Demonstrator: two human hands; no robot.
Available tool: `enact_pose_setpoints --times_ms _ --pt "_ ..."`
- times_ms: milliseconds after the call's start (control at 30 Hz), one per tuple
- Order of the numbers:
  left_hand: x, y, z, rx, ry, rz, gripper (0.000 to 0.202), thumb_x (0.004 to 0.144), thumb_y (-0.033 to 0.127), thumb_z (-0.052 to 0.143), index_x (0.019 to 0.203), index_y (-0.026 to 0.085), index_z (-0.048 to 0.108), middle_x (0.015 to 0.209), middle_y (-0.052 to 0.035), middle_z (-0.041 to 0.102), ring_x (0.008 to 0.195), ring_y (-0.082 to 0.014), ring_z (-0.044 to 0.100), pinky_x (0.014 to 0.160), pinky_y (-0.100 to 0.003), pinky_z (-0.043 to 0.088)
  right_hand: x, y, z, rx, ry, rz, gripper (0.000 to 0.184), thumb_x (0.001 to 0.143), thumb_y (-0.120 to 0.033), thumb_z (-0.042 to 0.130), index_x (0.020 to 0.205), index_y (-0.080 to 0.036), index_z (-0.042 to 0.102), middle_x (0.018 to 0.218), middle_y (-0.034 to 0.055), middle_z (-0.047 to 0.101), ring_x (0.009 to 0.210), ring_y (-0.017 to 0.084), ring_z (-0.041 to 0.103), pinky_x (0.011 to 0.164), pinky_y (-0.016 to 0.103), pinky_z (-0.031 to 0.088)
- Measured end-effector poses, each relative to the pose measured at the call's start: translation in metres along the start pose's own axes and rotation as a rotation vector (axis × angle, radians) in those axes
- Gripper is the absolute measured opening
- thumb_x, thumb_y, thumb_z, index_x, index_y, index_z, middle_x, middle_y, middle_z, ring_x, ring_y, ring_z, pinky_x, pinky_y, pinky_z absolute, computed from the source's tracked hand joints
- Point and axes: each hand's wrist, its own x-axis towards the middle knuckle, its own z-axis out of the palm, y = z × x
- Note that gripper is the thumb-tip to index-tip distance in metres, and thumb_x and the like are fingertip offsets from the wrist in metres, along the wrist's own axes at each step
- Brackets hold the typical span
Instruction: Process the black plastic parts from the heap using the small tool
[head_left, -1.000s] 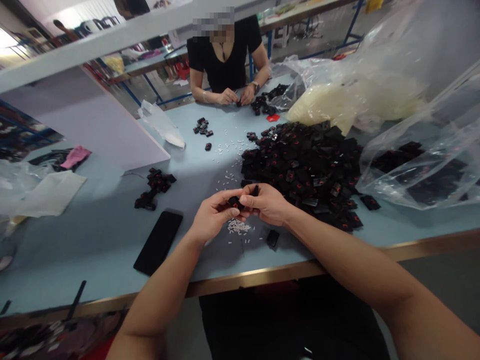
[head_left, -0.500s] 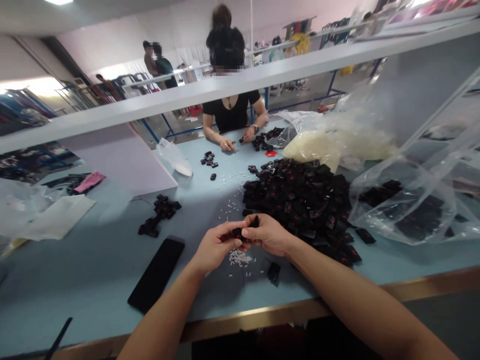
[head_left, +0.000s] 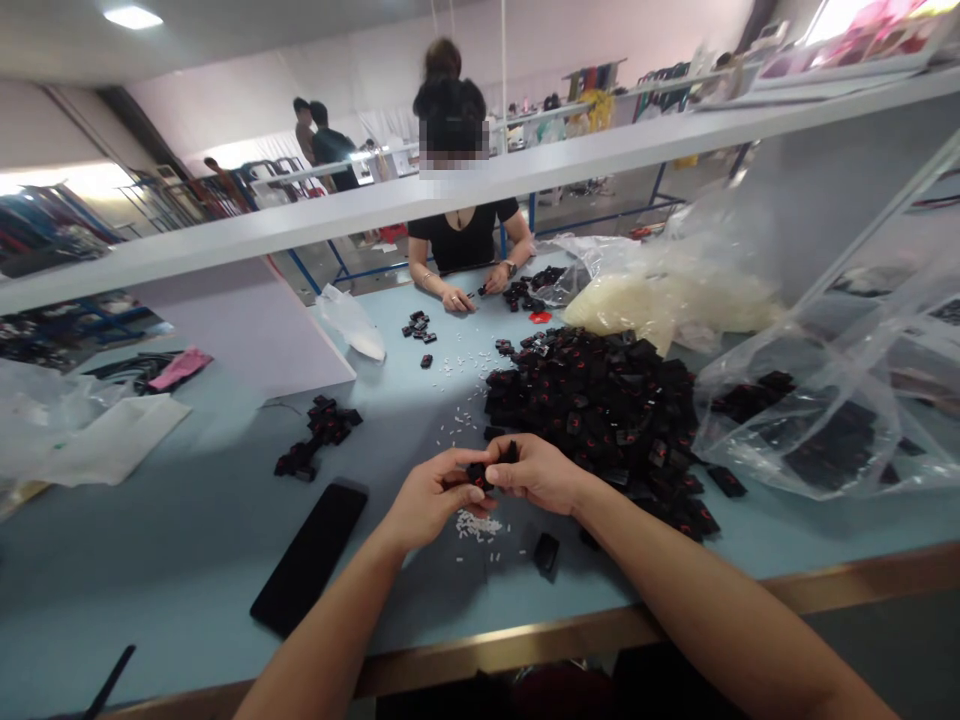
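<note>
Pale far wall, bright ceiling light, grey floor, blue steel table legs.

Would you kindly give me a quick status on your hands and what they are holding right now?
Left hand and right hand pinching a small black piece. White bits below the hands. Big black pile just beyond the right hand.

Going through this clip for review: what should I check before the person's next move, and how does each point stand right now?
Left hand and right hand on the small black piece: ok, pinched between them.
Piece's condition: cannot tell, fingers hide most of it.
Black phone clear of the hands: ok.
Right hand clear of the black pile: cannot tell from this view.
White bits away from the hands: not ok, they lie directly below.
Co-worker's hands apart from these: ok.
</note>
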Motion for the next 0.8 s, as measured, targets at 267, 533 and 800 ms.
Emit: enact_pose_setpoints --times_ms 267,533,800 --pt "0.002 -0.003 0.001 -0.016 -0.006 -0.003 0.038 0.073 0.02 0.075 0.11 0.015 0.069 0.078 -0.0047 0.076 0.07 -0.022 0.075 0.068 -0.036 0.063 0.003 0.007 -0.002 0.002 -0.035 0.0 0.05 0.052 -0.046 0.093 0.072 -0.017 0.058 0.05 -0.0071 0.053 0.043 0.006 0.039 0.044 0.022 0.024" --pt "0.003 -0.001 0.004 -0.105 0.049 0.019 0.046 0.073 0.027 0.08 0.115 0.015 0.068 0.08 -0.0058 0.074 0.068 -0.0236 0.075 0.065 -0.037 0.063 0.004 0.006 0.002 0.016 0.036 -0.016 0.053 0.052 -0.052 0.091 0.07 -0.016 0.057 0.056 -0.0014 0.062 0.045 0.006 0.042 0.044 0.022 0.024" --pt "0.004 -0.002 0.004 -0.166 0.076 0.029 0.051 0.071 0.03 0.083 0.116 0.014 0.066 0.082 -0.0074 0.074 0.069 -0.024 0.075 0.066 -0.037 0.062 -0.002 -0.005 0.002 -0.003 0.022 -0.023 0.041 0.064 -0.048 0.086 0.072 -0.014 0.065 0.057 -0.0023 0.058 0.049 0.007 0.04 0.045 0.022 0.023"
